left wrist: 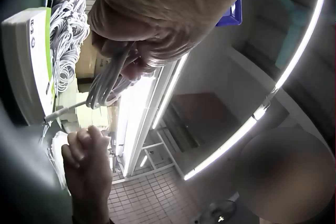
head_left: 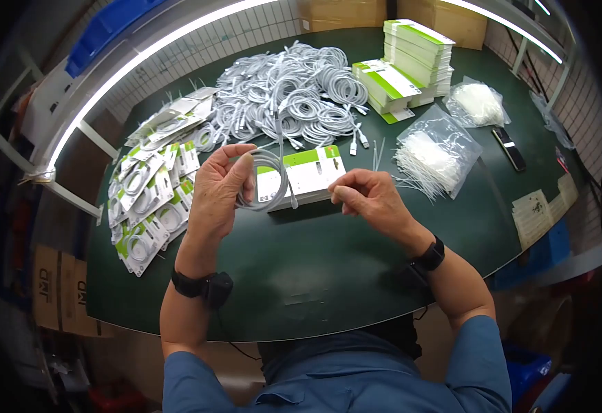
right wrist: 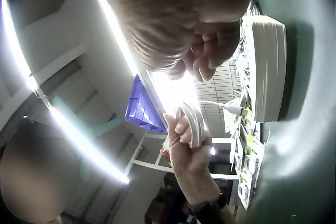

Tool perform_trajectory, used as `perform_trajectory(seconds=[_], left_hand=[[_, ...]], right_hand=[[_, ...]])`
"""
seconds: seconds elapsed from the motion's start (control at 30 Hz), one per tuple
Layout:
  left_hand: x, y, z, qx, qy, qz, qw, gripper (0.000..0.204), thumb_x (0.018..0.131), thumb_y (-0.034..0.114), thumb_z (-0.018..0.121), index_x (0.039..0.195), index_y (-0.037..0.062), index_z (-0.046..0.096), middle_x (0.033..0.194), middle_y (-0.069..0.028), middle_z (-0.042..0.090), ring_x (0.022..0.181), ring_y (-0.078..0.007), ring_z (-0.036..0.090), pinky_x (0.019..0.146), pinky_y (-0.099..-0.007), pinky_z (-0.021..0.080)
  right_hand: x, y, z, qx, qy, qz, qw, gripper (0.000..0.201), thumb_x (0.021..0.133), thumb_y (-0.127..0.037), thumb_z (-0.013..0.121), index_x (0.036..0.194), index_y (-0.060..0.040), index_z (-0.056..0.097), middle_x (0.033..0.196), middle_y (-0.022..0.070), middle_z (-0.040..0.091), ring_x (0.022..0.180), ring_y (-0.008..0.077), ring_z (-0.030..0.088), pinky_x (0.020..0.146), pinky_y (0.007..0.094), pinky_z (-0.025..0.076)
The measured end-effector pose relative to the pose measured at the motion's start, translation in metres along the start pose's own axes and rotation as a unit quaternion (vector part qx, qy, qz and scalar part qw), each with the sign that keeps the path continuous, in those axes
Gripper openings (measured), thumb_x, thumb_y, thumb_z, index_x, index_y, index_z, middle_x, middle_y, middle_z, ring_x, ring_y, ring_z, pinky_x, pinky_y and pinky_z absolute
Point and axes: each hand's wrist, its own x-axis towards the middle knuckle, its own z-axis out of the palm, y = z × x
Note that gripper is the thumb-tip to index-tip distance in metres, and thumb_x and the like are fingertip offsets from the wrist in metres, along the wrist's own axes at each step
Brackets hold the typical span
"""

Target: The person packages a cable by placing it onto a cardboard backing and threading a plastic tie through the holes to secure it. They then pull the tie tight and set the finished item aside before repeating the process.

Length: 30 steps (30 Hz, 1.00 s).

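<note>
My left hand grips a coiled grey-white cable between thumb and fingers, holding it up above the table. One connector end sticks out from the coil in the left wrist view. Beyond the coil lies a stack of white and green packaging cards, partly covered by it in the head view. To the right of the coil, my right hand hovers apart from it. Its fingers are curled toward the thumb, and nothing shows between them in the right wrist view.
A big heap of coiled cables fills the back of the green table. Carded cables pile up on the left. Taller card stacks, bags of white cable ties and a dark handheld device lie on the right.
</note>
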Motion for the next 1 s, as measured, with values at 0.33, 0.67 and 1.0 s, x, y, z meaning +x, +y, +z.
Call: perform_trajectory(seconds=[0.33, 0.67, 1.0], left_hand=[[-0.027, -0.016, 0.067, 0.081, -0.078, -0.068, 0.991, 0.034, 0.100, 0.017, 0.078, 0.124, -0.0020, 0.065, 0.082, -0.0027, 0.071, 0.060, -0.0020, 0.058, 0.049, -0.0174, 0.044], [-0.025, -0.029, 0.056, 0.277, -0.182, 0.007, 0.943, 0.020, 0.102, 0.012, 0.072, 0.117, 0.0002, 0.067, 0.093, -0.0106, 0.077, 0.078, -0.0188, 0.070, 0.072, -0.0376, 0.056], [-0.032, -0.032, 0.066, 0.531, -0.143, 0.064, 0.833, 0.018, 0.103, 0.017, 0.065, 0.097, 0.0001, 0.062, 0.090, -0.0256, 0.070, 0.088, -0.0478, 0.068, 0.076, -0.0546, 0.053]], right_hand=[[-0.008, -0.026, 0.000, 0.061, -0.139, 0.085, 0.985, 0.032, 0.109, -0.022, 0.065, 0.132, -0.0009, 0.071, 0.100, 0.0053, 0.079, 0.062, 0.0027, 0.056, 0.056, 0.0189, 0.046], [-0.006, -0.012, -0.005, 0.067, -0.147, 0.079, 0.984, 0.032, 0.108, -0.023, 0.067, 0.132, -0.0013, 0.070, 0.100, 0.0053, 0.079, 0.062, 0.0011, 0.054, 0.054, 0.0177, 0.042], [-0.003, -0.006, 0.000, -0.015, -0.145, -0.023, 0.989, 0.026, 0.108, -0.015, 0.065, 0.129, 0.0006, 0.070, 0.096, 0.0032, 0.077, 0.063, 0.0010, 0.054, 0.055, 0.0192, 0.044]])
